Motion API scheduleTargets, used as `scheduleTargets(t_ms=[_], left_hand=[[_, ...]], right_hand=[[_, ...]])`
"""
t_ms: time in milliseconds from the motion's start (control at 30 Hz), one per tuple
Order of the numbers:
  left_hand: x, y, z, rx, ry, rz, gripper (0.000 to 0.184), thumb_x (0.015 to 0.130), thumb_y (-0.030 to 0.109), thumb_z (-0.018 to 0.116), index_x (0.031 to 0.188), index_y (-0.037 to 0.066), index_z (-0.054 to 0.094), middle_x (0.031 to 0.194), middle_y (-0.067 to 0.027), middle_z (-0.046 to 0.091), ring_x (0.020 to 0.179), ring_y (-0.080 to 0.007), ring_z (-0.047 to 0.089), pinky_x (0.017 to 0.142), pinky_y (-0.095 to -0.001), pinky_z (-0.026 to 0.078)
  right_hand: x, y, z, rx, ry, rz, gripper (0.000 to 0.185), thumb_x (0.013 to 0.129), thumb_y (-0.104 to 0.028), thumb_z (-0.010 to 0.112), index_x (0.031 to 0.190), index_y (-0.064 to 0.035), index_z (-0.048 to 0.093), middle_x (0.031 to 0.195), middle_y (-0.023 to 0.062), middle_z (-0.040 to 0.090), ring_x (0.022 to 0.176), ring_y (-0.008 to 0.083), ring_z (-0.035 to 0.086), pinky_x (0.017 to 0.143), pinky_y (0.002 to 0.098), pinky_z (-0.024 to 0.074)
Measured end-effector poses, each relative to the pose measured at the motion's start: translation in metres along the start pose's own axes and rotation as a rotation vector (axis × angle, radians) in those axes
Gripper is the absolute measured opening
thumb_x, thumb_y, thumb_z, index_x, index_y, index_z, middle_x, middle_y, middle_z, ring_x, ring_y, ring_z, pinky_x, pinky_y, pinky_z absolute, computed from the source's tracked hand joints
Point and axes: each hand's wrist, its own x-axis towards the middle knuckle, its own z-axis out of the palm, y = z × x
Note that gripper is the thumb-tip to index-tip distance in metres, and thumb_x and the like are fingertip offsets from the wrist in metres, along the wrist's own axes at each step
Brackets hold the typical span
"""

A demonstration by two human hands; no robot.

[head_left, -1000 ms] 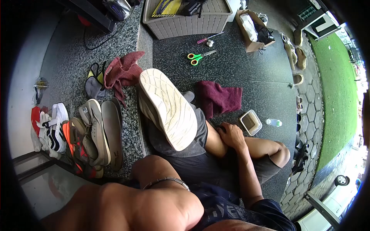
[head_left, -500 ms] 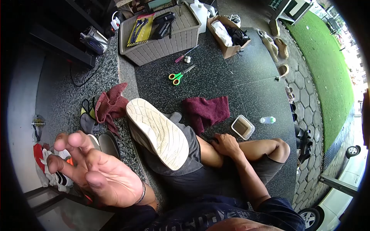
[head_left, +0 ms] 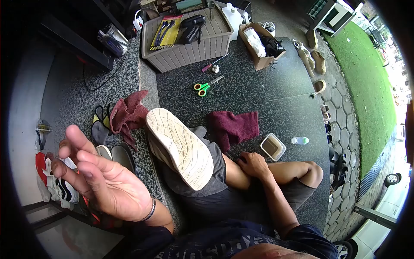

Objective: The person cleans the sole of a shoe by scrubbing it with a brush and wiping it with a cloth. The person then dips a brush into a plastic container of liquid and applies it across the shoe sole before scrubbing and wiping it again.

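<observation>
My left hand (head_left: pixel 116 181) is raised at the lower left, palm up, fingers apart and holding nothing. Resting against my bare shin, my right hand (head_left: pixel 253 165) has bent fingers; a thin dark object shows by its fingertips, too small to name. A shoe (head_left: pixel 183 149) lies sole up across my lap, its pale, wavy-grooved sole facing me. Under it is a grey cloth (head_left: pixel 218 162). Beyond my shin lies a maroon towel (head_left: pixel 235 127). To the right stand a small plastic tub (head_left: pixel 281 151) with murky liquid and a little clear bottle (head_left: pixel 299 140).
Green-handled scissors (head_left: pixel 208 85) and a thin screwdriver-like tool (head_left: pixel 214 62) lie farther back. A grey storage box (head_left: pixel 189 58) carries a yellow brush pack and a black dryer-like device. Nearby stands a cardboard box (head_left: pixel 264 62). On the left are a reddish cloth (head_left: pixel 128 113) and sandals (head_left: pixel 123 156).
My left hand has turned and its fingers are straighter than before. The view has shifted slightly. My right hand and the shoe stay in place.
</observation>
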Motion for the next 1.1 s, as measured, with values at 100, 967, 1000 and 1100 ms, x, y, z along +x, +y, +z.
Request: scheduleTargets(t_ms=[100, 967, 1000, 1100], left_hand=[[0.004, -0.002, 0.004, 0.061, 0.061, 0.015, 0.032, 0.107, -0.006, 0.041, 0.137, -0.012, 0.049, 0.149, -0.0224, 0.050, 0.154, -0.0341, 0.027, 0.129, -0.0333, 0.030], [-0.005, 0.001, 0.020, -0.417, -0.189, -0.255, 0.054, 0.110, 0.030, 0.045, 0.154, 0.000, 0.034, 0.169, -0.0225, 0.018, 0.158, -0.0386, 0.012, 0.127, -0.0471, 0.029], [-0.015, 0.002, 0.049, -0.464, -0.145, -0.327, 0.062, 0.107, 0.030, 0.051, 0.159, 0.007, 0.026, 0.173, -0.0185, -0.003, 0.159, -0.0381, -0.010, 0.127, -0.0556, 0.023], [-0.031, 0.008, 0.073, -0.801, -0.286, -0.511, 0.064, 0.105, 0.032, 0.054, 0.160, 0.018, 0.023, 0.169, -0.0104, -0.011, 0.155, -0.0342, -0.012, 0.120, -0.0645, 0.027]], right_hand=[[-0.001, -0.002, -0.002, 0.012, 0.008, -0.003, 0.039, 0.095, -0.041, 0.063, 0.107, -0.0053, 0.072, 0.094, 0.0243, 0.074, 0.092, 0.0430, 0.071, 0.082, 0.0537, 0.0558], [0.000, 0.003, 0.004, -0.013, 0.029, -0.020, 0.036, 0.094, -0.040, 0.064, 0.105, -0.0070, 0.072, 0.094, 0.0238, 0.074, 0.091, 0.0435, 0.071, 0.081, 0.0545, 0.0559], [0.000, 0.001, 0.002, -0.017, 0.018, -0.012, 0.036, 0.094, -0.040, 0.064, 0.106, -0.0069, 0.072, 0.094, 0.0240, 0.074, 0.092, 0.0435, 0.071, 0.082, 0.0544, 0.0560], [0.001, 0.001, 0.002, -0.022, 0.007, -0.007, 0.036, 0.094, -0.039, 0.064, 0.109, -0.0074, 0.071, 0.094, 0.0253, 0.073, 0.092, 0.0436, 0.071, 0.081, 0.0546, 0.0565]])
